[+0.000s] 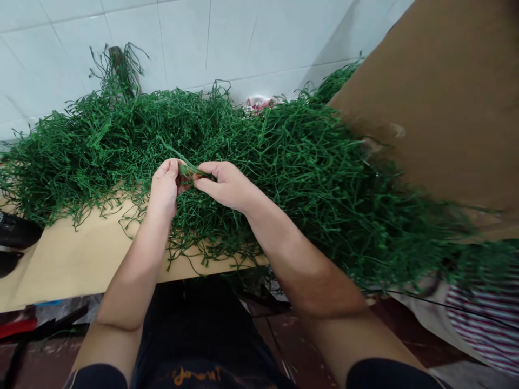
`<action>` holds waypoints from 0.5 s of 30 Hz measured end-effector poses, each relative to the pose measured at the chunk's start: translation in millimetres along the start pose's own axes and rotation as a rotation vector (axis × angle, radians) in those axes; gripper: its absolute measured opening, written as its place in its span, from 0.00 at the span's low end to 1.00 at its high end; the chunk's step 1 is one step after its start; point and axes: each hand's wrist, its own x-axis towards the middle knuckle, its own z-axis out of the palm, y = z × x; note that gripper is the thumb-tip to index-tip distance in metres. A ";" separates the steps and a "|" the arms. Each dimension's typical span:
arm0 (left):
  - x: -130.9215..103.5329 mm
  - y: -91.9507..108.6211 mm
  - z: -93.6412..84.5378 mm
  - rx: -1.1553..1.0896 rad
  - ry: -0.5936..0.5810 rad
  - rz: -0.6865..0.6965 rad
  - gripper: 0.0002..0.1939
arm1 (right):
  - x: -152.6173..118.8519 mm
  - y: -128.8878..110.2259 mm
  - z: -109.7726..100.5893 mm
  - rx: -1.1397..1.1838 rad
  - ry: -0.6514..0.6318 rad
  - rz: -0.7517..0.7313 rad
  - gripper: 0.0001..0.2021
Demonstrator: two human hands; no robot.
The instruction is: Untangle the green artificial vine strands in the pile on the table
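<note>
A big heap of thin green artificial stems (308,178) with small knobbed tips spreads across the table in front of me. My left hand (166,181) is closed, pinching a green stem (178,153) between thumb and fingers above the near side of the heap. Close beside it, my right hand (223,183) pinches the same stem's lower part, thumb and forefinger pressed together. A small green piece and something orange-brown show between the two hands, too small to name. The fingertips of both hands are partly hidden.
Brown paper (81,248) covers the table's near edge. A large cardboard sheet (438,108) leans at the right. Behind the heap stands a white tiled wall (182,43). A black object (18,231) lies at the left edge. Striped cloth (482,319) shows at the lower right.
</note>
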 end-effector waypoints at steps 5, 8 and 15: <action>6.1 1.1 9.2 0.124 0.099 0.091 0.14 | 1.6 -1.5 10.8 0.157 -0.022 -0.078 0.05; 7.7 -0.3 1.4 0.271 0.099 0.189 0.14 | 4.4 0.5 8.6 0.309 -0.054 0.075 0.04; 8.0 -2.7 -21.8 0.242 0.012 0.220 0.17 | 1.0 4.7 -7.0 0.435 0.047 0.259 0.06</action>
